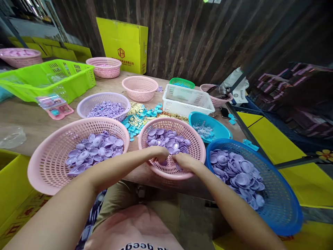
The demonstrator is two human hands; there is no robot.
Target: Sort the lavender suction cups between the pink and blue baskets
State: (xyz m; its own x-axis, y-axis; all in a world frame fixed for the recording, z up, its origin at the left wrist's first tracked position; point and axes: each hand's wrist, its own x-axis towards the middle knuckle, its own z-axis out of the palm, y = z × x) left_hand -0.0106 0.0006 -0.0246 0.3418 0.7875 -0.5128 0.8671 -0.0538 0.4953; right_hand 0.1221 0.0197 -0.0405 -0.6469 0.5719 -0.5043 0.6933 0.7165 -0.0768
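Note:
Both my hands are inside the middle pink basket (145, 142), near its front rim. My left hand (160, 153) is closed, with its fingers curled down around a small purple plastic piece (163, 162). Close beside it, my right hand (184, 161) has its fingers bent together at another purple piece (175, 151); its fingertips are partly hidden. Behind the hands lies a heap of rounded, shallow, dish-like purple pieces (169, 139). More such pieces fill part of the large pink basket (49, 163) at left and the blue basket (283, 194) at right.
Behind stand a lilac basket (84, 106) of small purple parts, an empty-looking pink basket (140, 91), a white basket (187, 104) and a turquoise bowl (223, 133) with clear pieces. Blue and cream parts (137, 121) lie loose. A lime crate (78, 81) stands at left.

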